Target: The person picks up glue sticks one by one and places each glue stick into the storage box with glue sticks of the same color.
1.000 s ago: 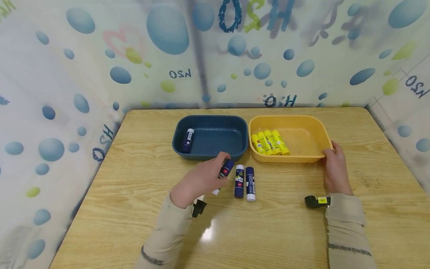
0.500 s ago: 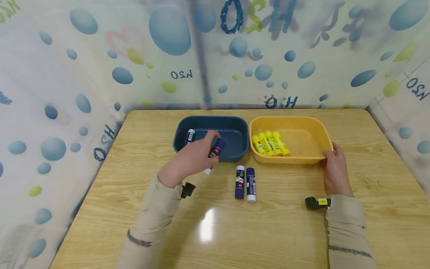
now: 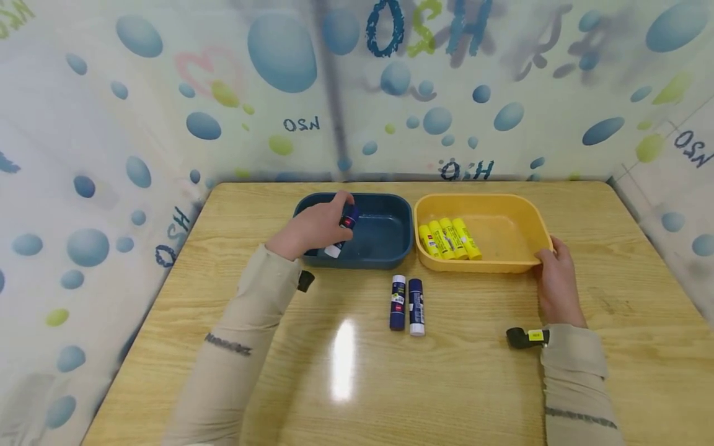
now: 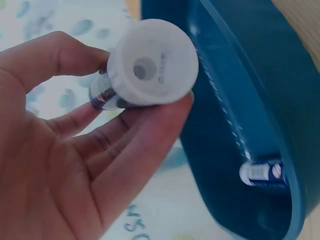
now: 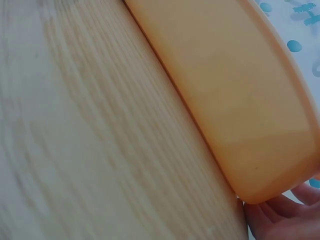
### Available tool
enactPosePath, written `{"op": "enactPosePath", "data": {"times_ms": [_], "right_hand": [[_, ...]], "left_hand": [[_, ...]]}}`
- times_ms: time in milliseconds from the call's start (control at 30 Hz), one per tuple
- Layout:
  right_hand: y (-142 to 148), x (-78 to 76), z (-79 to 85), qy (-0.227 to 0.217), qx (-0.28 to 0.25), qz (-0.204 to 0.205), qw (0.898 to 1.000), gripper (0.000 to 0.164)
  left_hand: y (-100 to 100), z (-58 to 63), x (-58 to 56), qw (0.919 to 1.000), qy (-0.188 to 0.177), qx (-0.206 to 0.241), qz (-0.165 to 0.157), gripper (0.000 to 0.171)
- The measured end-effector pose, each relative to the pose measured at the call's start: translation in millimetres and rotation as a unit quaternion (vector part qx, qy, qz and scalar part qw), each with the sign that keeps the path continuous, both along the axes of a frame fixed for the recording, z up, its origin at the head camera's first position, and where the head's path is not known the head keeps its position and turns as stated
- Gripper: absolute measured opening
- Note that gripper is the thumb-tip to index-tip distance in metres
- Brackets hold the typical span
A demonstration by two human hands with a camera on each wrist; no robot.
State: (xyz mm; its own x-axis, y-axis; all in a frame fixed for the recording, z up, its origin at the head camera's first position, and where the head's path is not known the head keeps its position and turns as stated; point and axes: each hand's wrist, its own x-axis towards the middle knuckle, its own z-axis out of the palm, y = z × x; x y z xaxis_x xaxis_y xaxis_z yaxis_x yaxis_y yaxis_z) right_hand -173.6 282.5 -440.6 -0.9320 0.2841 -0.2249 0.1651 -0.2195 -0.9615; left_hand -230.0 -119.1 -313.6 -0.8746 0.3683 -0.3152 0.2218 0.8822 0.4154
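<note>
My left hand (image 3: 318,228) pinches a dark blue glue stick (image 3: 348,218) with a white end over the left part of the blue bin (image 3: 385,263). In the left wrist view the white end of this glue stick (image 4: 155,62) faces the camera, between thumb and fingers. Another blue glue stick (image 4: 262,173) lies inside the bin, hidden by my hand in the head view. My right hand (image 3: 559,282) grips the front right corner of the yellow bin (image 3: 474,265), thumb at the rim; in the right wrist view its fingers (image 5: 285,212) touch the bin's lower corner.
Several yellow glue sticks (image 3: 449,238) lie side by side in the left of the yellow bin. Two blue glue sticks, one white end up (image 3: 398,303) and one white end down (image 3: 416,308), lie on the wooden table (image 3: 446,384) before the bins. A patterned wall stands behind.
My left hand has carried the blue glue stick from the table, up and to the left, to over the blue bin. The right hand has stayed on the yellow bin.
</note>
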Motion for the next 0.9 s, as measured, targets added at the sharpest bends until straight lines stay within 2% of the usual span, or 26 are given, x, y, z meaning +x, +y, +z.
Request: {"op": "enactPosePath", "data": {"times_ms": [167,333,600,767,900], "right_hand": [[0,0.4,3.5,0.008,-0.013,0.004,1.0,0.054],[-2,1.4,5.5,0.004,-0.023,0.002,1.0,0.055],[-2,2.7,4.6,-0.003,-0.018,-0.003,1.0,0.054],[-2,1.8,4.5,0.014,-0.029,-0.004,0.999,0.054],[-2,1.7,5.0,0.015,-0.023,-0.003,1.0,0.054]], "left_hand": [[-7,-3.2,-23.0,0.9989,-0.031,-0.021,0.028,0.056],[-13,-3.1,-37.5,0.9961,-0.073,-0.022,0.044,0.053],[-20,-9.1,-54.8,0.9903,-0.122,-0.023,0.063,0.053],[-24,-16.1,-63.1,0.9865,-0.13,-0.052,0.085,0.056],[-24,-18.3,-65.7,0.9853,-0.132,-0.047,0.097,0.055]]}}
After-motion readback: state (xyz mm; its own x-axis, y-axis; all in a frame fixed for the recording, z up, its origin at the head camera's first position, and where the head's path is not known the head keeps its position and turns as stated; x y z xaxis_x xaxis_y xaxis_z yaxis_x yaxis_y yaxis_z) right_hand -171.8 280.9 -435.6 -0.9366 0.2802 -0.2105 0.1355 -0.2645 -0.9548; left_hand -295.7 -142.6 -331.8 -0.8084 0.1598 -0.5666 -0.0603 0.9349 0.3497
